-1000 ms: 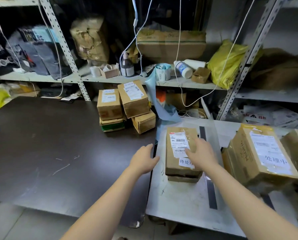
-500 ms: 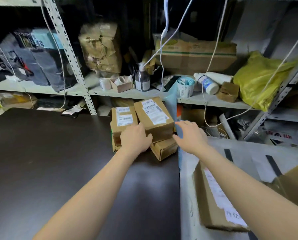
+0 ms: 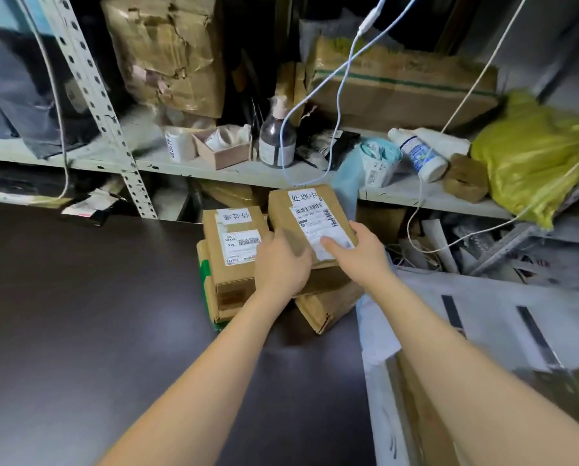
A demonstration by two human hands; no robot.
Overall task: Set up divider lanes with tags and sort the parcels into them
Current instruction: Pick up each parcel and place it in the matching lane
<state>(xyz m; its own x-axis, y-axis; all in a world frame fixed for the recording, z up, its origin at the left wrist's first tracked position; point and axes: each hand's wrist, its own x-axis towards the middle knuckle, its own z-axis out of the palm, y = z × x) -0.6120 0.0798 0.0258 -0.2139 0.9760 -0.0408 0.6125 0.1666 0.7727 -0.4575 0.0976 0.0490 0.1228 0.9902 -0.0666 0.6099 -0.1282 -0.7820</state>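
My left hand [image 3: 281,267] and right hand [image 3: 362,253] clasp the parcel [image 3: 301,213] by its near corners, atop other boxes [image 3: 234,257] at the far edge of the table [image 3: 96,314]. I judge it light, stiff cardboard; opposite edges suit best.

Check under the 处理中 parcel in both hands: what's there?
A smaller brown carton lies under the 处理中 parcel, on the dark table. Left hand and right hand hide where they meet.

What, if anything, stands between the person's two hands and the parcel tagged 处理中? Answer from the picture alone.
Nothing visible does. The left hand and the right hand grip the tagged parcel from either side. It rests on a lower parcel, close beside the stack on its left.
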